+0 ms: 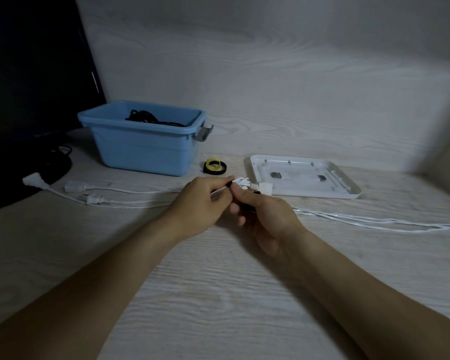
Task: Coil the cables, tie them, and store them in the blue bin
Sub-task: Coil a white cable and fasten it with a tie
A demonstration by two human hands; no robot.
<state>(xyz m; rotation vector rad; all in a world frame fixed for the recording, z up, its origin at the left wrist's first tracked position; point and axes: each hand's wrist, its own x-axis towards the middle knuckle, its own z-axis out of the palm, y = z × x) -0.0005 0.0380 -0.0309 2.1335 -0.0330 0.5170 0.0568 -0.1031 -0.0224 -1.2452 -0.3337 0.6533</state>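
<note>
Left hand (202, 197): we pinch the white cable (240, 183) bundle.
Right hand (264, 214): we grip a black tie (247, 207) round it.
Blue bin (143, 144): back left on the table (218, 281), black cable (151, 119) inside.

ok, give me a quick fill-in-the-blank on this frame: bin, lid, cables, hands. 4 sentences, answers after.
1. The black cables lie inside the ____ bin.
2. The white lid lies to the ____ of the bin.
3. Both the left hand and the right hand grip a ____ cable.
4. The yellow and black ties lie between the bin and the ____.

Answers: blue; right; white; lid
</note>
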